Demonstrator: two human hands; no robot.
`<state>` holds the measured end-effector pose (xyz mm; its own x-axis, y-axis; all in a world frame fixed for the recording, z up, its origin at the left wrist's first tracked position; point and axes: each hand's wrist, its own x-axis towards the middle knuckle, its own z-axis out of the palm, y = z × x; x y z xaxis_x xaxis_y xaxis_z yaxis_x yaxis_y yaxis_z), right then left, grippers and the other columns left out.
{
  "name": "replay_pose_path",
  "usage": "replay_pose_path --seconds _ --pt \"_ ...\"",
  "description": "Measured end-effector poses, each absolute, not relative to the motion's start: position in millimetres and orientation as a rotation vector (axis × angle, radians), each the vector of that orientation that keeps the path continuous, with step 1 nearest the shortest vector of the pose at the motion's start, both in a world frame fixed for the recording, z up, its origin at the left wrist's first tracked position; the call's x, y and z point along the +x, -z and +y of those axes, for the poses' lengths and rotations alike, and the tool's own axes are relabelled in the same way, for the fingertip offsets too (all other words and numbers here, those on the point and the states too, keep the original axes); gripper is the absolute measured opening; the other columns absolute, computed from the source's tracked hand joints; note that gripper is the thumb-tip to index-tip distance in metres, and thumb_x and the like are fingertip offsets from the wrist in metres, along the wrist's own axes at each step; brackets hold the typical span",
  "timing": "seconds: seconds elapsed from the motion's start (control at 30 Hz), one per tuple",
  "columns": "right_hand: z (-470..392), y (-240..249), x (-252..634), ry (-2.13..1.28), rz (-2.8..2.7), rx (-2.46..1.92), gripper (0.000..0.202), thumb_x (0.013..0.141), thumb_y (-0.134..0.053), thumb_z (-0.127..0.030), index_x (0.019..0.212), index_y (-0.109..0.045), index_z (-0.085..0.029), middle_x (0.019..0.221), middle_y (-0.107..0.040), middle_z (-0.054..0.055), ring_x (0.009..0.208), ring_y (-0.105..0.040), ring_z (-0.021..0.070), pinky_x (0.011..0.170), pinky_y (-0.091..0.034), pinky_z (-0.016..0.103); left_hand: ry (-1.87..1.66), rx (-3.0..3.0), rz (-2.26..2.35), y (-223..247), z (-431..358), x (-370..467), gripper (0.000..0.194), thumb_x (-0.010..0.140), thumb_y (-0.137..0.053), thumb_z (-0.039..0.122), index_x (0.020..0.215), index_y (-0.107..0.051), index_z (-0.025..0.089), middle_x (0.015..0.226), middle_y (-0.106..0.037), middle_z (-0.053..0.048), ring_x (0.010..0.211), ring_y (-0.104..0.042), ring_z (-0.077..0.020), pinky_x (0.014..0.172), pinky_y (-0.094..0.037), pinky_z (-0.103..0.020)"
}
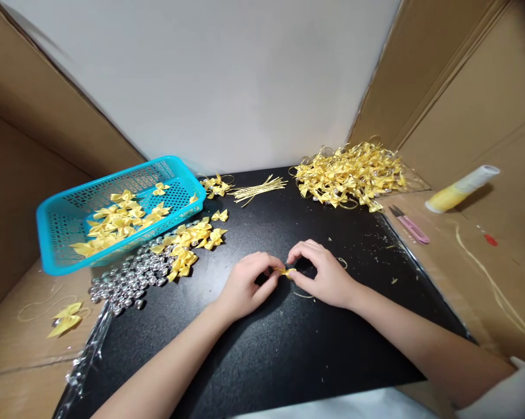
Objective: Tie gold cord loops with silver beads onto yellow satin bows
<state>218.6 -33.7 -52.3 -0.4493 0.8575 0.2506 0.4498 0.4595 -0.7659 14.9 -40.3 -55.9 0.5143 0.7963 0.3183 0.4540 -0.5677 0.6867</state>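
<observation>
Between my two hands, just above the black tabletop [254, 361], is a small yellow ribbon bow [286, 272]. My left hand [252, 282] pinches its left side between thumb and fingers. On the other side, my right hand [321, 273] grips the bow the same way, thumb and forefinger closed on it. Fingertips cover much of the bow. A thin pale cord [304, 295] shows under my right hand, and a bit of it curls beside the knuckles. Whether the cord is joined to the bow I cannot tell.
A turquoise basket [48, 233] holds yellow bows. Beside it lie silver bells [131, 276] and loose bows [184, 259]. Gold cords [262, 189] lie at the back, near a heap of corded bows [350, 174]. Pink-handled scissors [411, 226] and a tube [461, 189] are at right.
</observation>
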Motion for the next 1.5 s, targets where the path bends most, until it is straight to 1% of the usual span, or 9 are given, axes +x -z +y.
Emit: replay_pose_path --seconds 0.07,0.2,0.33,0.5,0.67,0.87,1.1,1.3,1.5 --pt "-33.9 52.6 218.9 -0.775 -2.095 -1.066 0.011 0.080 -0.065 -0.013 0.083 -0.057 -0.021 0.084 -0.065 0.000 0.085 -0.055 0.0176 0.080 -0.038 0.033 -0.859 2.184 1.069 55.6 -41.0 16.4 0.008 0.086 -0.053 0.014 0.085 -0.059 0.018 0.075 -0.065 0.000 0.065 -0.056 -0.0116 0.065 -0.045 -0.023" --pt "-33.6 55.1 219.7 -0.694 -2.236 -1.038 0.008 0.086 -0.062 -0.017 0.079 -0.060 -0.021 0.083 -0.067 -0.001 0.083 -0.056 0.0162 0.083 -0.032 0.034 -0.811 2.128 1.120 53.9 -41.0 17.9 0.006 0.085 -0.052 0.015 0.080 -0.056 0.018 0.069 -0.060 0.002 0.061 -0.053 -0.0108 0.060 -0.042 -0.022" --pt "-34.2 56.8 219.6 -0.630 -2.289 -1.083 0.009 0.086 -0.063 -0.017 0.078 -0.060 -0.020 0.084 -0.069 -0.001 0.084 -0.056 0.0163 0.084 -0.030 0.034 -0.718 2.164 1.113 55.6 -39.0 17.3 0.007 0.086 -0.049 0.016 0.081 -0.054 0.019 0.072 -0.061 0.001 0.066 -0.055 -0.0130 0.065 -0.043 -0.025" --pt "-35.8 56.3 218.8 -0.568 -2.364 -1.139 0.009 0.086 -0.061 -0.014 0.080 -0.058 -0.020 0.081 -0.068 -0.001 0.087 -0.055 0.0181 0.086 -0.029 0.036 -0.525 2.375 1.090 60.2 -36.9 14.0 0.013 0.088 -0.046 0.016 0.090 -0.058 0.021 0.081 -0.065 -0.003 0.078 -0.056 -0.0179 0.073 -0.040 -0.031" --pt "-36.1 55.5 218.6 -0.537 -2.378 -1.163 0.011 0.088 -0.060 -0.015 0.078 -0.057 -0.020 0.081 -0.067 -0.001 0.085 -0.054 0.0176 0.086 -0.028 0.037 -0.474 2.461 1.151 62.9 -36.1 12.8 0.007 0.088 -0.051 0.020 0.086 -0.057 0.020 0.081 -0.065 -0.003 0.078 -0.054 -0.0187 0.071 -0.038 -0.031" --pt "-36.6 53.1 216.8 -0.561 -2.414 -1.209 0.009 0.086 -0.056 -0.013 0.081 -0.056 -0.019 0.083 -0.065 0.001 0.087 -0.052 0.0189 0.086 -0.028 0.038 -0.435 2.544 1.172 61.5 -36.0 14.4 0.015 0.093 -0.048 0.027 0.083 -0.055 0.019 0.081 -0.062 -0.003 0.079 -0.052 -0.0188 0.070 -0.036 -0.031" --pt "-39.9 52.0 216.3 -0.542 -2.450 -1.199 0.005 0.087 -0.053 -0.016 0.083 -0.053 -0.019 0.084 -0.062 0.002 0.086 -0.050 0.0187 0.090 -0.028 0.040 -0.468 2.624 1.120 60.3 -35.4 15.2 0.015 0.095 -0.045 0.025 0.085 -0.054 0.018 0.083 -0.062 -0.004 0.078 -0.051 -0.0182 0.071 -0.037 -0.031" --pt "-40.3 47.7 214.8 -0.547 -2.483 -1.239 0.009 0.088 -0.048 -0.016 0.080 -0.050 -0.019 0.083 -0.059 0.003 0.084 -0.049 0.0192 0.092 -0.028 0.043 -0.428 2.613 1.122 57.7 -36.9 16.3 0.013 0.095 -0.043 0.023 0.085 -0.051 0.019 0.083 -0.060 -0.004 0.078 -0.049 -0.0187 0.071 -0.037 -0.032" --pt "-40.7 46.4 214.3 -0.652 -2.462 -1.190 0.010 0.089 -0.046 -0.016 0.080 -0.045 -0.020 0.084 -0.057 0.002 0.084 -0.048 0.0187 0.092 -0.029 0.041 -0.329 2.573 1.092 59.7 -37.7 16.0 0.016 0.095 -0.043 0.029 0.084 -0.048 0.019 0.086 -0.057 -0.004 0.080 -0.048 -0.0199 0.071 -0.037 -0.033"
